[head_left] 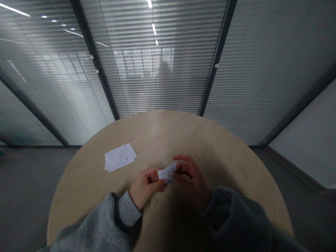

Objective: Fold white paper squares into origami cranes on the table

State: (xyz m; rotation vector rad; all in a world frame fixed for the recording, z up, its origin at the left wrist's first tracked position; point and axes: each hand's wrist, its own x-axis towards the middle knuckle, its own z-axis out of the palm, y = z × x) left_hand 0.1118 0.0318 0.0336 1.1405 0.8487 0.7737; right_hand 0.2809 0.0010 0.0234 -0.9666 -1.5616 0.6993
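A round, pale wood-grain counter (pixel 162 133) is partly shaded on the near right, so misjudged edges could result. At its near side, the left hand (pixel 144 187) and right hand (pixel 193 176) are held close together. Farther left, overlapping flat white paper sheets (pixel 114 159) could be pushed askew if brushed by the left hand. Between the hands, a small, bent white paper piece (pixel 165 172) is pinched at its left by one grip and at its right by the other; tearing could be caused by uneven pulling, stray creasing by hard pressing.
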